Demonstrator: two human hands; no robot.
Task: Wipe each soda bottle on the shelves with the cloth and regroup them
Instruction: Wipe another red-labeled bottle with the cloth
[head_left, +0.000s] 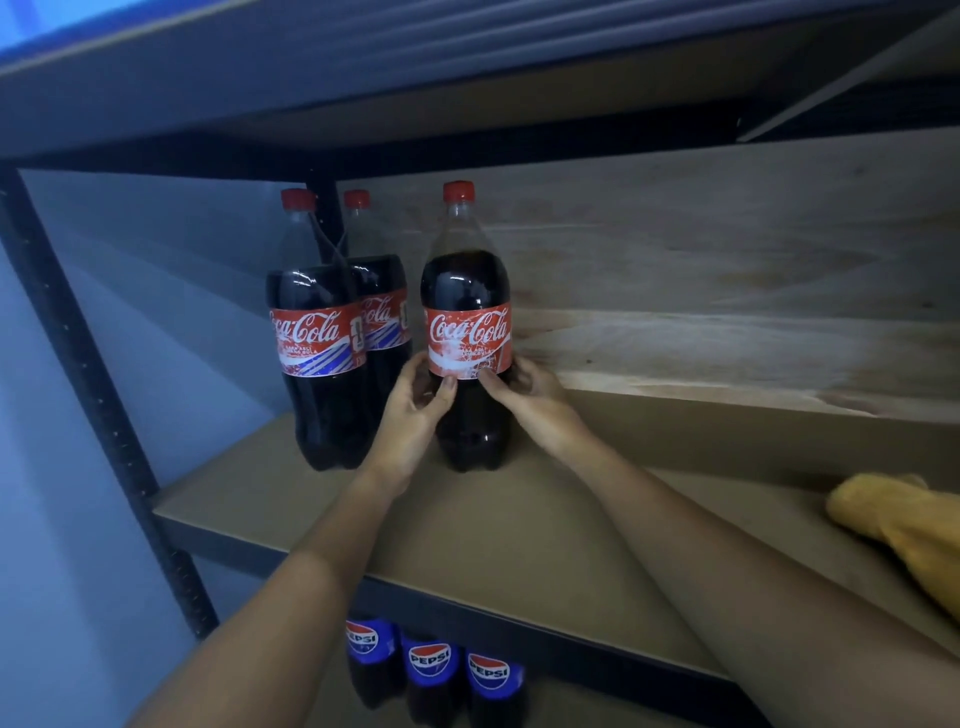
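Note:
A large Coca-Cola bottle with a red cap stands upright on the brown shelf board. My left hand grips its left side and my right hand grips its right side, both just below the red label. Two more Coca-Cola bottles stand to its left, one in front and one behind, touching each other. The yellow cloth lies on the shelf at the far right, away from both hands.
Three Pepsi bottles stand on the shelf below, near its front edge. A black metal upright frames the shelf's left side. A plywood panel backs the shelf. Another shelf board hangs close overhead.

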